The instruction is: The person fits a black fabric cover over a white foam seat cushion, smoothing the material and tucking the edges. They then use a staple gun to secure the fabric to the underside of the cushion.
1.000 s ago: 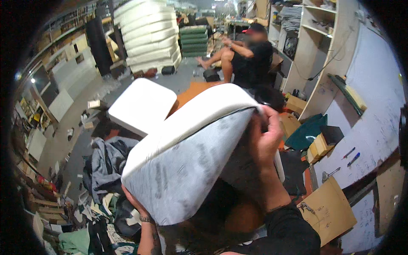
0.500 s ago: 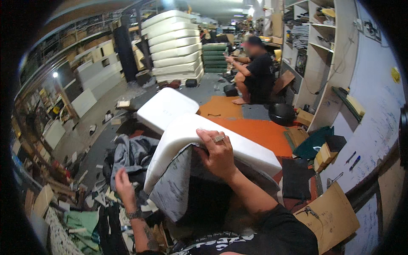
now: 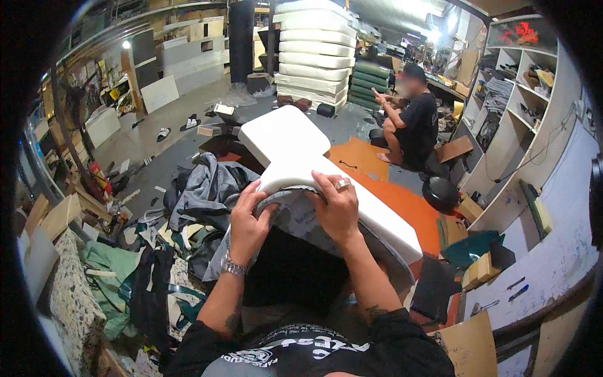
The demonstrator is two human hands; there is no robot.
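My left hand (image 3: 250,223) and my right hand (image 3: 335,207) both pinch the upper rim of a grey fabric cover (image 3: 290,207) along the edge of a white foam piece (image 3: 383,220), a little apart, with fingers curled over it. A dark seam runs along the rim. A second white foam block (image 3: 276,132) lies flat just beyond this piece. A heap of grey fabric (image 3: 198,188) lies at my left.
A co-worker (image 3: 411,116) squats at the right beside a shelving unit (image 3: 521,107). Stacked white foam (image 3: 314,56) stands at the back. Fabric scraps (image 3: 113,283) are at lower left, a black round object (image 3: 440,195) and cardboard (image 3: 465,345) at right.
My left hand has risen from low at the left onto the cover's rim beside my right hand. My right hand has moved from the far corner toward the middle. The co-worker's legs have folded into a squat.
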